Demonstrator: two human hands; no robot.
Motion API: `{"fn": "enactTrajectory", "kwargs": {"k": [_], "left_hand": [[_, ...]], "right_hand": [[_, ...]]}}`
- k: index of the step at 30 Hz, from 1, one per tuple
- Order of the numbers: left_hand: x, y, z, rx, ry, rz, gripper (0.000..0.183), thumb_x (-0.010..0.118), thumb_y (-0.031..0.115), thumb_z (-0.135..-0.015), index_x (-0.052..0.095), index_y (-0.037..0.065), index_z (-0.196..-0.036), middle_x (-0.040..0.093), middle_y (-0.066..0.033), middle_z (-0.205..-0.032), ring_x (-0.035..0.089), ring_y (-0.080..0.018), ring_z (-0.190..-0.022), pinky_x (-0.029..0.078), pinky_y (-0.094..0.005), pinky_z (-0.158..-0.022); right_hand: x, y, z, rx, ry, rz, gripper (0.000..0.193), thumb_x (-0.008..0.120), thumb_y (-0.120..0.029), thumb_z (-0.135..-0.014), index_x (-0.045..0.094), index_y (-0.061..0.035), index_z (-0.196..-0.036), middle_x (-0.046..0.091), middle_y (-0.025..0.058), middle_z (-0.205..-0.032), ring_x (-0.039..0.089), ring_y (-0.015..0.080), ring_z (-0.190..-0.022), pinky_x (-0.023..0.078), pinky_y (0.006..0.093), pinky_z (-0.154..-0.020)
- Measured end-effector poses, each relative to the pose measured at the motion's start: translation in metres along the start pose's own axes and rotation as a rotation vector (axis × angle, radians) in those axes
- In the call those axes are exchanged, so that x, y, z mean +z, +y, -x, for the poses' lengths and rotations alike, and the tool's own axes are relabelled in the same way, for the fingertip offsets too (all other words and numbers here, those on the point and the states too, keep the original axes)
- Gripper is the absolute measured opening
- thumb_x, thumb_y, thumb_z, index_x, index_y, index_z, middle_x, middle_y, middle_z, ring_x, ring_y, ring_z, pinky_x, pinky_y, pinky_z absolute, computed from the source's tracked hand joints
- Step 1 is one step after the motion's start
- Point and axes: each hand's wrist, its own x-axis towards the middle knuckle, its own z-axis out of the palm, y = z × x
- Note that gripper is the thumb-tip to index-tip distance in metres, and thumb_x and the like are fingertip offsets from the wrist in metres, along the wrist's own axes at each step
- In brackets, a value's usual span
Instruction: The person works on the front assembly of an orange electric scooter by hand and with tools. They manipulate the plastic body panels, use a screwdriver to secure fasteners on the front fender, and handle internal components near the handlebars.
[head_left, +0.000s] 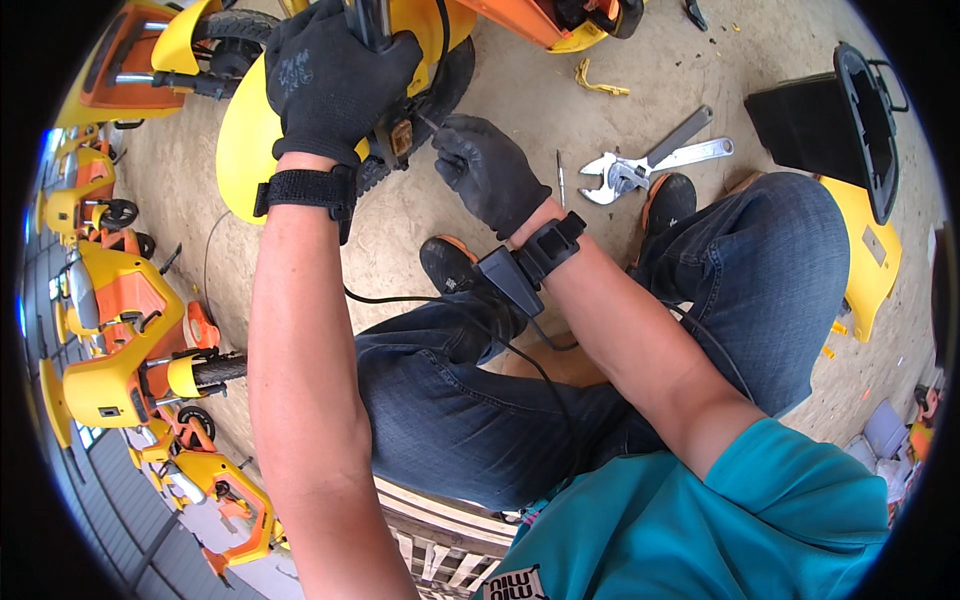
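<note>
Our left hand clasps the fork; our right hand pinches, perhaps, a thin rod; wheel fitted, work seemingly unfinished.

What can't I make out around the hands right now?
- Left hand, head view: palm and grip hidden behind the back of its glove.
- Right hand, head view: anything at its fingertips is too small to identify.
- Tube, head view: upper end cut off by the top edge.
- Wheel, head view: partly hidden by the left hand.
- Bin, head view: inside too dark.
</note>
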Motion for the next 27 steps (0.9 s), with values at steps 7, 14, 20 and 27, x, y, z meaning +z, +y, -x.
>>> {"fn": "enactTrajectory", "kwargs": {"k": [7, 14, 20, 27], "left_hand": [[0.0, -0.002, 0.002, -0.021, -0.007, -0.015, 0.031, 0.069, 0.028, -0.065, 0.07, 0.002, -0.083, 0.067, -0.018, -0.078, 0.06, -0.0374, -0.086, 0.046, -0.0467, -0.083], [0.003, -0.002, 0.002, -0.009, 0.037, -0.007, 0.032, 0.07, 0.027, -0.065, 0.069, 0.002, -0.084, 0.066, -0.0188, -0.08, 0.06, -0.0378, -0.086, 0.047, -0.0469, -0.081], [0.002, -0.002, 0.002, -0.023, 0.01, 0.01, 0.032, 0.07, 0.027, -0.065, 0.068, 0.002, -0.083, 0.066, -0.0192, -0.081, 0.06, -0.0381, -0.085, 0.047, -0.047, -0.08], [0.002, -0.003, 0.004, -0.038, 0.027, 0.007, 0.032, 0.07, 0.027, -0.065, 0.068, 0.001, -0.083, 0.065, -0.0191, -0.08, 0.06, -0.038, -0.085, 0.047, -0.0471, -0.08]], "right_hand": [[0.011, -0.038, 0.002, 0.514, 0.121, -0.571, 0.02, 0.059, -0.018, -0.099, 0.06, -0.0062, -0.115, 0.061, 0.0053, -0.096, 0.057, 0.0132, -0.081, 0.051, 0.03, -0.079], [-0.01, -0.001, 0.002, -0.257, -0.11, 0.318, 0.028, 0.068, -0.011, -0.092, 0.061, 0.0015, -0.116, 0.064, 0.0084, -0.106, 0.063, 0.0158, -0.093, 0.055, 0.0309, -0.083], [-0.02, 0.003, -0.001, -0.404, -0.219, 0.683, 0.026, 0.064, -0.006, -0.093, 0.06, 0.0027, -0.117, 0.062, 0.0062, -0.105, 0.061, 0.0133, -0.095, 0.054, 0.0302, -0.085], [-0.015, 0.006, -0.003, 0.121, -0.164, -0.025, 0.027, 0.056, -0.008, -0.098, 0.056, -0.0004, -0.124, 0.056, 0.0022, -0.093, 0.054, 0.0098, -0.087, 0.051, 0.0276, -0.082]]}}
